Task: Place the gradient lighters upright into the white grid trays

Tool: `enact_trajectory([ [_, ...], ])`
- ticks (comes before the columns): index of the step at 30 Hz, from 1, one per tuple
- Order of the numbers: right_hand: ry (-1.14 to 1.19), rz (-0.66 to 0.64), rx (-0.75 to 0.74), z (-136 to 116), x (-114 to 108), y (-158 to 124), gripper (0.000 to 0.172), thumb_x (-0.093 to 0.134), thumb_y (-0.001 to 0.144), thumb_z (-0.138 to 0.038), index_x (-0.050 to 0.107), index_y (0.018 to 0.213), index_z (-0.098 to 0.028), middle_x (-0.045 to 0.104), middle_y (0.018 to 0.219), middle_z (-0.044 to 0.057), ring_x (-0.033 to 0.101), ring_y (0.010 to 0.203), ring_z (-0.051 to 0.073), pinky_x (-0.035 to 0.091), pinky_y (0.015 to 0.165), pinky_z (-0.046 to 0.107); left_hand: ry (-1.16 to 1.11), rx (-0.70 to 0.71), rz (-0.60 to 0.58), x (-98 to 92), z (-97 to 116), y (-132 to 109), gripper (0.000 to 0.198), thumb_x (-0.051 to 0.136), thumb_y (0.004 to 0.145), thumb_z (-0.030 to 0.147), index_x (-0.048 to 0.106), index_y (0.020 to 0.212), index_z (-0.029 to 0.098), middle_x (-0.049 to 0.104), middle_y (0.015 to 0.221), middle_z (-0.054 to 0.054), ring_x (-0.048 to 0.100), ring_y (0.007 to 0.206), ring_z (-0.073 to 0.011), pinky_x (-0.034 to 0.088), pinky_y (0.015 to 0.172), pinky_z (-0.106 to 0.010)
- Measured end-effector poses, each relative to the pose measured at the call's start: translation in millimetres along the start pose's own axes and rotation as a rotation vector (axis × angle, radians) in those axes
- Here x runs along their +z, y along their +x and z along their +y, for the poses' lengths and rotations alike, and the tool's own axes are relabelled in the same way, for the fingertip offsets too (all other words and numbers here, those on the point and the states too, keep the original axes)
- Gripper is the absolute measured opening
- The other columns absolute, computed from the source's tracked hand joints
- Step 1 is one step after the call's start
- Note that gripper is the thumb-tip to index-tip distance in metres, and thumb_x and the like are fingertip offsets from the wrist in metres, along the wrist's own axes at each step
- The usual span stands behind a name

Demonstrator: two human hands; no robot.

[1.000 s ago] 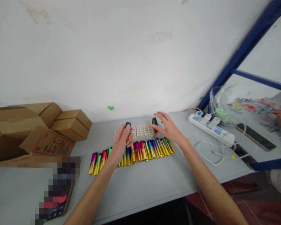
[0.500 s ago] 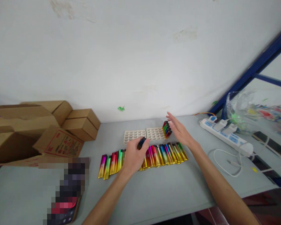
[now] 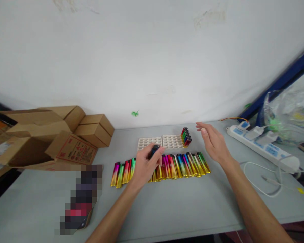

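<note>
My left hand (image 3: 145, 164) is closed around a lighter (image 3: 155, 147), whose dark top pokes out above the fingers; its body is hidden in the grip. This hand is over a row of shiny, rainbow-and-gold lighters (image 3: 190, 165) lying side by side on the table. Behind the row are two white trays with round holes, a left tray (image 3: 148, 140) and a right tray (image 3: 172, 142). Several lighters (image 3: 185, 137) stand upright along the right tray's right end. Right of them, my right hand (image 3: 213, 143) is raised, fingers stretched out, holding nothing.
Open cardboard boxes (image 3: 73, 150) occupy the left side, with a pixelated item (image 3: 84, 199) in front. A white power strip (image 3: 263, 145) with plugs and a loose white cable (image 3: 248, 189) lies at the right, near a clear plastic bag (image 3: 281, 108). A wall (image 3: 152, 67) rises behind the table.
My right hand has moved right, away from the standing lighters. My left hand keeps its hold on the lighter over the row. The view has shifted slightly.
</note>
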State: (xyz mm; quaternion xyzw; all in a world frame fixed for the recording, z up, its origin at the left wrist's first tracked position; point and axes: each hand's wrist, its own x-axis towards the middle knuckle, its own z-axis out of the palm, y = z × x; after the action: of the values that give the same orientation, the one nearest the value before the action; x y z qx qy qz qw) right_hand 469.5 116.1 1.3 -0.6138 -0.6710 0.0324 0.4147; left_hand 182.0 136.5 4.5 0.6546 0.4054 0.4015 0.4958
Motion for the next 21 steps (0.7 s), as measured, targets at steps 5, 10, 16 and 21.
enact_trajectory([
  [5, 0.001, -0.033, -0.030, -8, -5, 9, 0.043, 0.032, 0.110, -0.044, 0.061, 0.132, -0.021, 0.070, 0.124, 0.013, 0.068, 0.113, 0.027, 0.050, 0.103, 0.045, -0.157, -0.041, -0.060, 2.1, -1, -1, 0.051, 0.042, 0.102, 0.061, 0.068, 0.110, 0.018, 0.029, 0.063, 0.006, 0.027, 0.053, -0.0117, 0.024, 0.047, -0.024],
  [10, -0.013, -0.072, -0.083, 8, -3, 18, 0.045, 0.030, 0.109, -0.047, 0.061, 0.131, -0.021, 0.071, 0.121, 0.014, 0.069, 0.108, 0.028, 0.051, 0.100, 0.046, -0.310, -0.030, -0.109, 8.2, -1, 1, 0.036, 0.053, 0.099, 0.059, 0.055, 0.101, 0.023, 0.045, 0.072, 0.005, 0.040, 0.054, -0.0098, 0.033, 0.047, -0.022],
  [16, -0.057, -0.018, -0.058, 32, -1, 2, 0.044, 0.031, 0.110, -0.045, 0.064, 0.124, -0.019, 0.073, 0.108, 0.013, 0.069, 0.099, 0.027, 0.052, 0.092, 0.043, 0.081, 0.074, 0.058, 8.0, 2, -6, 0.031, 0.059, 0.097, 0.049, 0.055, 0.086, 0.021, 0.041, 0.063, 0.007, 0.039, 0.056, -0.0101, 0.032, 0.054, -0.024],
  [21, -0.105, -0.025, -0.062, 36, -9, -2, 0.048, 0.029, 0.110, -0.046, 0.068, 0.114, -0.020, 0.073, 0.098, 0.011, 0.069, 0.096, 0.027, 0.052, 0.090, 0.043, 0.362, 0.136, 0.071, 8.6, 10, -11, 0.048, 0.054, 0.098, 0.044, 0.036, 0.061, 0.020, 0.031, 0.058, 0.006, 0.033, 0.056, -0.0102, 0.026, 0.057, -0.027],
])
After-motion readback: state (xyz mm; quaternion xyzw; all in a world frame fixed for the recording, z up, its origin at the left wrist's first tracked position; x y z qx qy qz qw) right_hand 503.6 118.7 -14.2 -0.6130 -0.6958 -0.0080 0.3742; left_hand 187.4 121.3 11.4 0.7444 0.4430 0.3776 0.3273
